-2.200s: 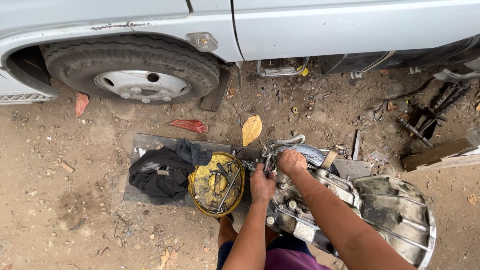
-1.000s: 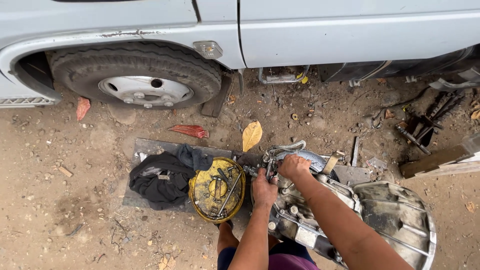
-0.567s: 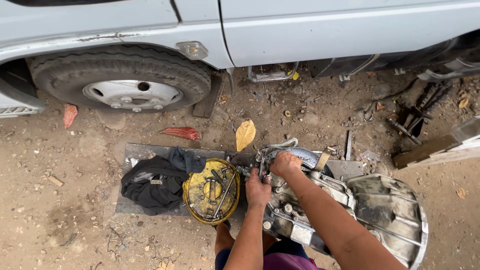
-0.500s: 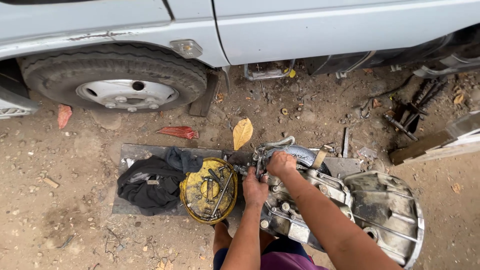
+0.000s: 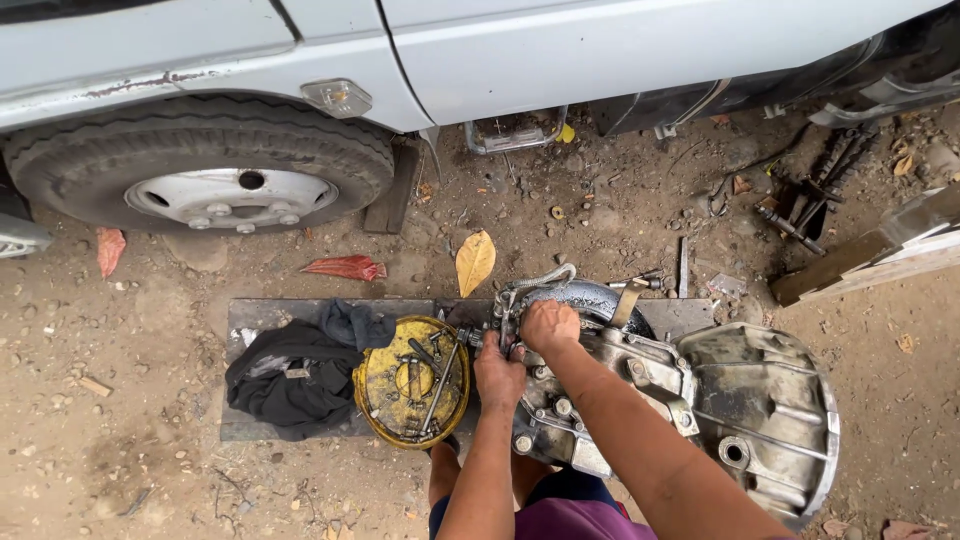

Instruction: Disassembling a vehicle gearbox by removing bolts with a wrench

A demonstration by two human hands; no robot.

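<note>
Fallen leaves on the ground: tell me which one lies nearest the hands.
The yellow leaf, just above the gearbox that both hands grip. The two red leaves lie farther left, toward the wheel.

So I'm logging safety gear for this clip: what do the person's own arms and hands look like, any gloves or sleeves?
No gloves and no sleeves show: the left hand and right hand are bare, and both forearms are uncovered to the frame's lower edge. No watch, ring or band is visible. The hands look smudged with grime.

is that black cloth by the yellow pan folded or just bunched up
Bunched up. The black cloth lies in a crumpled heap with loose creases on the flat board, touching the yellow pan.
</note>
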